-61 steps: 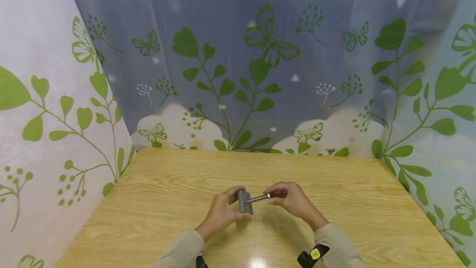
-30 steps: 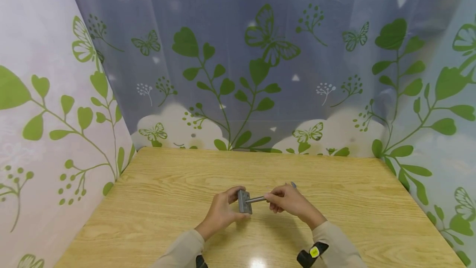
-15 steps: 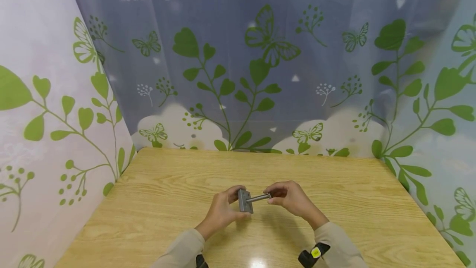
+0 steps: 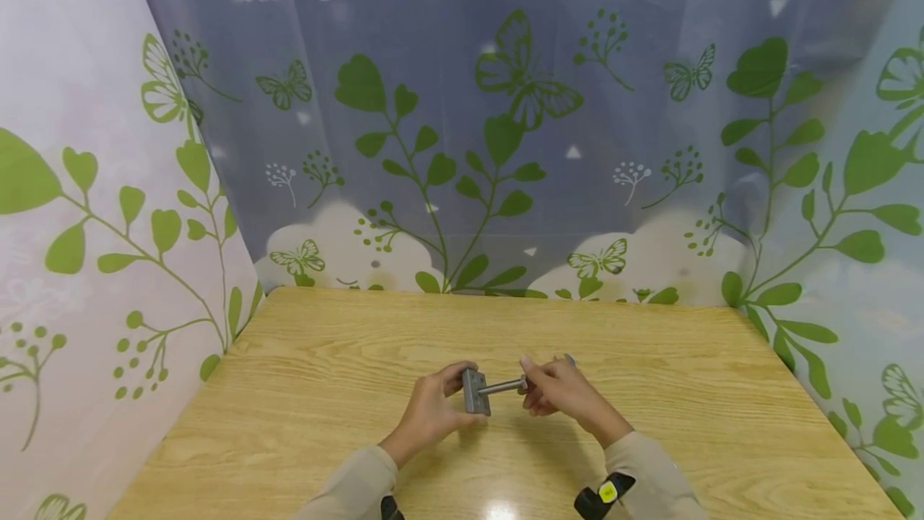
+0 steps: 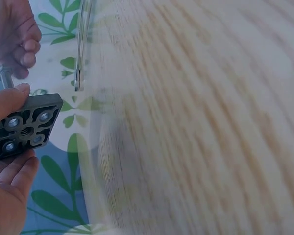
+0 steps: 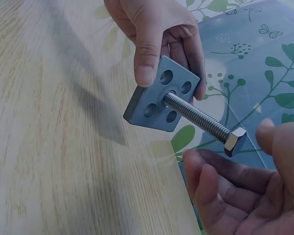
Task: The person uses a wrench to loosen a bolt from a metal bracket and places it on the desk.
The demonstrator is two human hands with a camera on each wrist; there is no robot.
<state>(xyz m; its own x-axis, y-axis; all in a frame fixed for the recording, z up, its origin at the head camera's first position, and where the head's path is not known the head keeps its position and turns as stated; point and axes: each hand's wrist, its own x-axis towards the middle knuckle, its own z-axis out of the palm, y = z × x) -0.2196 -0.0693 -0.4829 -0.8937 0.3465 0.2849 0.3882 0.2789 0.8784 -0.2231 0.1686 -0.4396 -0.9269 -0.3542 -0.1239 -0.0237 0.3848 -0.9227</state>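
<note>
My left hand [image 4: 429, 412] grips a square grey metal plate [image 4: 472, 393] by its edges, thumb on one side and fingers on the other. The right wrist view shows round holes near the plate's corners. A long threaded hex bolt [image 6: 201, 117] stands in its centre hole, most of the shank outside. From the left wrist view the plate's back [image 5: 27, 127] has a threaded centre hole and ribs. Beside the hex head [image 6: 235, 142], my right hand [image 6: 250, 186] has loosely bent fingers and a lifted thumb, with a gap between them and the head.
Both hands are above a wood-grain table [image 4: 346, 335]. Patterned curtains with green leaves and butterflies hang behind it [image 4: 447, 143] and at both sides. Each sleeve carries a black strap; the right one [image 4: 602, 496] has a yellow patch.
The right fingers held the bolt head earlier, switching between thumb below and thumb above; now the thumb is raised off it. The left hand and plate have barely moved.
</note>
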